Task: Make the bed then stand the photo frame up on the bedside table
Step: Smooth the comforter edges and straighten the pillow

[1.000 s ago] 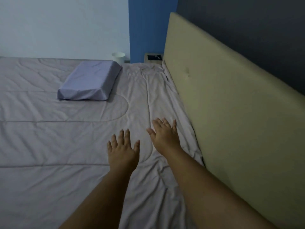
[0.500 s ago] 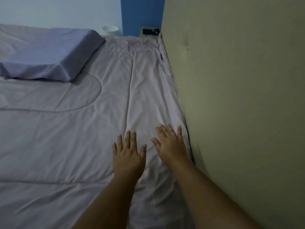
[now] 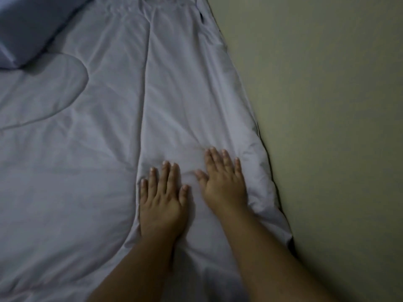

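A padded headboard [image 3: 327, 105], plain pale olive-beige, fills the right side and slants from the top down to the lower right, its surface smooth and dim. Well apart from the headboard, far to its left, lies a blue-grey pillow [image 3: 28, 25], only partly in view.

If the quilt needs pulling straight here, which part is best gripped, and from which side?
Probably the raised edge fold of the quilt beside the headboard, just right of the right hand. Come from above on the bed side: the headboard blocks the other side, and the flat middle under the left hand gives nothing to pinch.
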